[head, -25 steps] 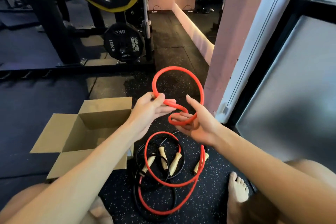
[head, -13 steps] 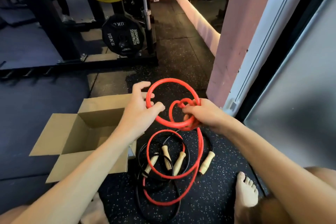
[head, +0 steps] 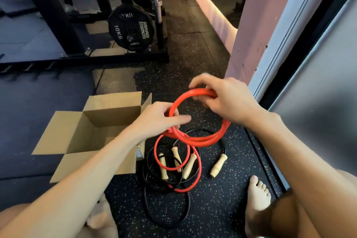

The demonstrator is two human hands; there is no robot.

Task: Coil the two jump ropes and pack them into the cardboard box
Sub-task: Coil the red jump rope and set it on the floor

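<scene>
Speckled rubber floor (head: 212, 208) runs between a rack's 10 kg weight plate (head: 129, 27) and a pink wall (head: 251, 35). The open cardboard box (head: 114, 114) sits at the left with its flaps spread. The left hand (head: 160, 120) pinches the coiled red jump rope (head: 195, 139). The right hand (head: 222, 100), blurred, seems curled round its top. The black jump rope (head: 166, 216) lies loose beside the box.
</scene>
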